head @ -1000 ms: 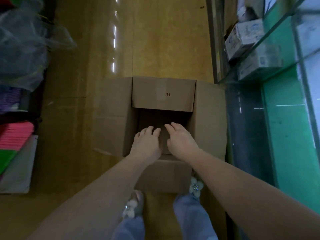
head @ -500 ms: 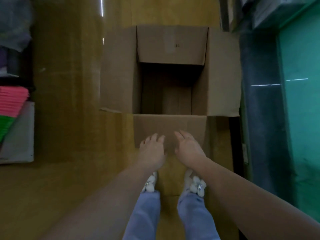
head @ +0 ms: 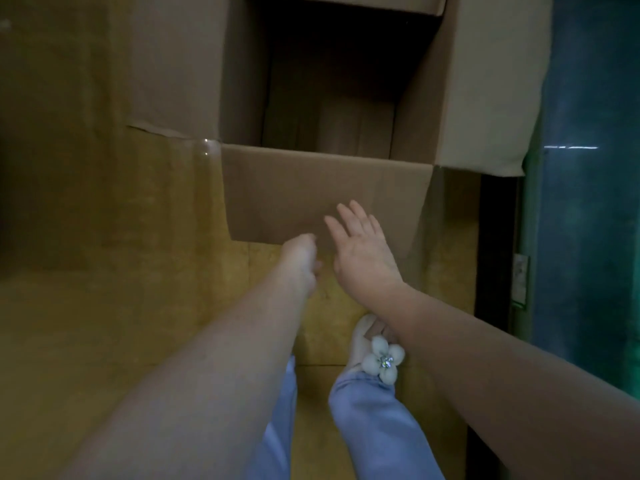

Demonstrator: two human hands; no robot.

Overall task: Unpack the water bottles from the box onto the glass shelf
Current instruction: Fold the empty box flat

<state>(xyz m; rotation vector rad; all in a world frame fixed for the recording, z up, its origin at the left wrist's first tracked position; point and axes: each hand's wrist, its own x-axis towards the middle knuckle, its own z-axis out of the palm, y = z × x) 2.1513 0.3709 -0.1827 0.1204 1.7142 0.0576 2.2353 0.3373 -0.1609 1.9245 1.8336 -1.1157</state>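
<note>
Box [head: 329,81] stands open directly ahead of both hands, no bottles visible inside; right hand [head: 363,251] flat, fingers spread over near flap [head: 294,192]; left hand [head: 303,258] curled, apparently empty; both equally near.

No legible text, label, brand, number or sign anywhere in view. The cardboard box [head: 325,199] shows plain brown flaps with no print. A small pale plate [head: 520,271] on the dark frame at right is too blurred to read.
</note>
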